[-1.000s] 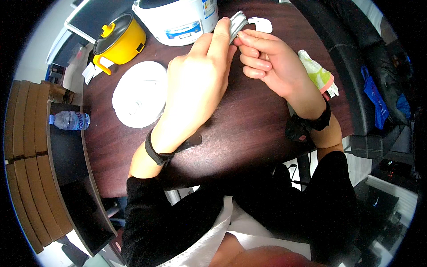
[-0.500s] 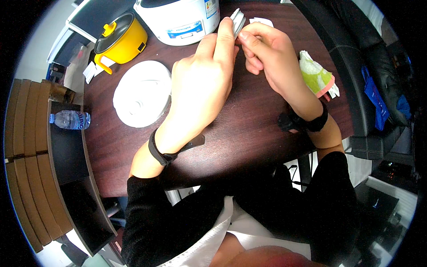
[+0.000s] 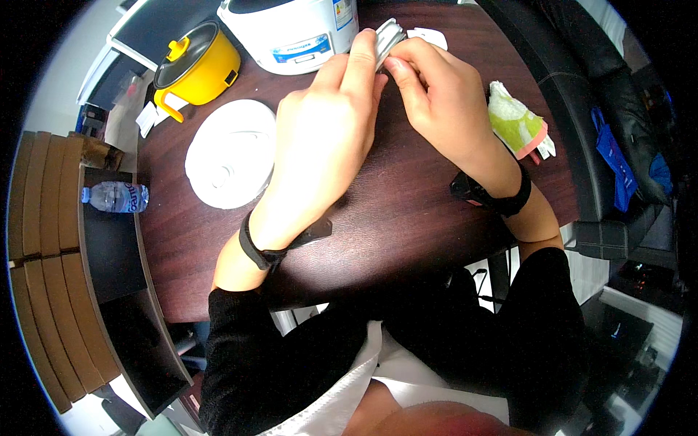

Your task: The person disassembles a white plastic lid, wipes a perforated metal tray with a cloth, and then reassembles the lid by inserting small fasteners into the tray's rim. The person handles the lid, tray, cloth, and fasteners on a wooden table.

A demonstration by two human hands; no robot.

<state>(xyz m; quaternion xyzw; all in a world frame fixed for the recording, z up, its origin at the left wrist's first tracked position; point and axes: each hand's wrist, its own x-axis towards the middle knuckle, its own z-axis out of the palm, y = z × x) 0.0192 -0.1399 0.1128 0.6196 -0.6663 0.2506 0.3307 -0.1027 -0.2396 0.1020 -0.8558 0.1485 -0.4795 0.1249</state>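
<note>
Two hands, left hand (image 3: 327,138), right hand (image 3: 440,102), pinching one thin silver piece (image 3: 386,38)

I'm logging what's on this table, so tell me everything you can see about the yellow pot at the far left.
The yellow pot is a small, round cooking pot with a glossy yellow body. A dark lid covers it, topped by a yellow knob. A yellow handle sticks out toward the near left, and a dark panel shows on its right side. It stands upright at the far left of the dark wooden table, left of the white rice cooker and beyond the white round lid. Neither hand touches it.
</note>
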